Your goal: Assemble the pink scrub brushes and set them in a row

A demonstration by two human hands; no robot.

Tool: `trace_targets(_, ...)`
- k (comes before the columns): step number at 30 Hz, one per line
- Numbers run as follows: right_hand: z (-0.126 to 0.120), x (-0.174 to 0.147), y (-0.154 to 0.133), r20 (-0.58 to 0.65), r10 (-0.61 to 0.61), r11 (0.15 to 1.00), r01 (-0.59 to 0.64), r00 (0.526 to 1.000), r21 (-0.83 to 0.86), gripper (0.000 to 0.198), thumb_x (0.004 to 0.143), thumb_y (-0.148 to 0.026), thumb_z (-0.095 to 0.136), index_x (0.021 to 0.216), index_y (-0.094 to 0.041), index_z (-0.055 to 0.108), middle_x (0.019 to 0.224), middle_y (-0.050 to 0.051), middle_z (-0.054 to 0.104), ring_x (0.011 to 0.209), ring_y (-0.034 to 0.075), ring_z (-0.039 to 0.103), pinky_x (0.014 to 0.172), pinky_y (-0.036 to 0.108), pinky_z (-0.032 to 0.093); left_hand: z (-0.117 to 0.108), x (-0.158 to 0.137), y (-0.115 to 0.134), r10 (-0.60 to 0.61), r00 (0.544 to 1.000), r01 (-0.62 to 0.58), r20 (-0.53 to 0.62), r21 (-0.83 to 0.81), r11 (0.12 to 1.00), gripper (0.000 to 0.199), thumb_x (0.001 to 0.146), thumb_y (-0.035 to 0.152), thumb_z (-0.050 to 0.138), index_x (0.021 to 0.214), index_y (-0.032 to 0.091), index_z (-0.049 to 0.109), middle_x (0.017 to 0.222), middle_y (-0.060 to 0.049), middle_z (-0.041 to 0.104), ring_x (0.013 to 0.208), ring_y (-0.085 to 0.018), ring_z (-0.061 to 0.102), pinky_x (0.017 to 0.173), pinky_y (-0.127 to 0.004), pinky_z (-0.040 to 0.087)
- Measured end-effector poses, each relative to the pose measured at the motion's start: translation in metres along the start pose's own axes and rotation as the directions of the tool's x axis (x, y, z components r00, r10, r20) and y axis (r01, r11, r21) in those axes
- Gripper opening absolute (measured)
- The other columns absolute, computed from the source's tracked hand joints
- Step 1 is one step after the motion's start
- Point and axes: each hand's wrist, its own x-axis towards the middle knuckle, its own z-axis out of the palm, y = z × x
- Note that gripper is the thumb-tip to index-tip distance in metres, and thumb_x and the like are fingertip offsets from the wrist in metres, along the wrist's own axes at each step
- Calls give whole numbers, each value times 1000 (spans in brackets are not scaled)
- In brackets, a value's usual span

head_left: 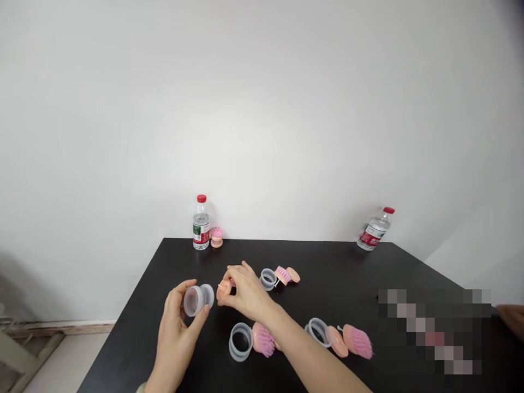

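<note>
My left hand [179,325] is closed around a translucent plastic cup [195,301] with a narrow waist, tilted toward the right. Just right of it, my right hand [246,291] pinches a small peach-coloured brush part [223,290] with a short pale stem. The cup and this part are close but apart. Beyond my right hand lie a clear ring-shaped cup [268,279], a pink-bristled brush head [282,274] and a peach disc [293,274]. Nearer me are another clear cup [240,342] and a pink brush head [263,339], partly hidden by my right forearm.
Right of my forearm lie a clear cup [319,333], a peach disc [338,342] and a pink brush head [358,341]. An upright water bottle [201,224] stands by a whole pink brush [216,237]; another bottle [374,230] is at the back right. A blurred patch covers the black table's [176,262] right side.
</note>
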Motion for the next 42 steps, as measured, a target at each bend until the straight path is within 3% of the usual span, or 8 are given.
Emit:
trace_targets(6,19,36,11,124,-16,988,34,992,-151,27,78,-33,82,89,-17,64,113,15,73,138,31,49,119,54,23,-3,3,-8,-8,994,-8,106,146,989,47,77,51,69,113,23,60,116,-9,62,100,-31,62,86,-46,50)
trace_targets(13,32,47,19,233,-10,956,77,973,-282,29,79,-29,81,101,-15,69,113,18,76,144,35,41,119,62,16,-5,8,-12,71,990,-97,120,234,967,35,79,42,63,109,24,59,108,-8,63,97,-30,62,82,-43,51)
trace_targets(19,30,39,22,211,-8,961,66,978,-268,33,76,-23,83,103,-10,70,119,21,73,144,39,40,119,60,24,-4,16,-32,115,980,-170,166,372,912,36,77,32,57,112,22,60,112,-10,62,107,-32,59,89,-48,52)
trace_targets(24,1,8,12,77,-50,979,64,996,-194,20,84,-19,75,102,-14,68,137,16,63,149,37,34,119,53,33,-5,24,-37,124,976,-195,180,465,864,39,80,24,52,118,23,61,114,-9,62,112,-31,58,97,-47,49)
trace_targets(28,-20,-43,10,-115,-138,990,132,984,-58,18,85,-8,67,100,-18,65,134,12,65,146,34,38,111,53,45,-3,32,-33,83,976,-185,201,569,801,46,82,16,50,127,20,59,117,-11,62,114,-31,57,98,-45,47)
trace_targets(35,-16,-124,33,-528,-243,963,268,814,-29,14,94,-13,57,96,-23,66,111,11,73,122,32,62,89,44,62,19,54,-20,-15,952,-221,306,721,656,44,87,7,54,126,25,62,123,-11,63,116,-31,56,95,-47,46)
trace_targets(38,-8,-134,43,-598,-233,963,269,767,-30,15,95,-13,56,93,-23,68,103,11,74,114,31,66,77,38,65,29,67,-21,-60,938,-234,342,750,619,30,94,23,62,124,21,62,125,-9,64,112,-27,62,94,-48,52)
trace_targets(42,0,-135,49,-604,-265,956,288,752,-60,18,93,-10,56,94,-22,68,99,10,75,109,31,68,76,39,65,40,77,-26,-72,916,-265,394,732,628,34,95,34,63,125,19,61,129,-9,64,109,-25,66,91,-47,57)
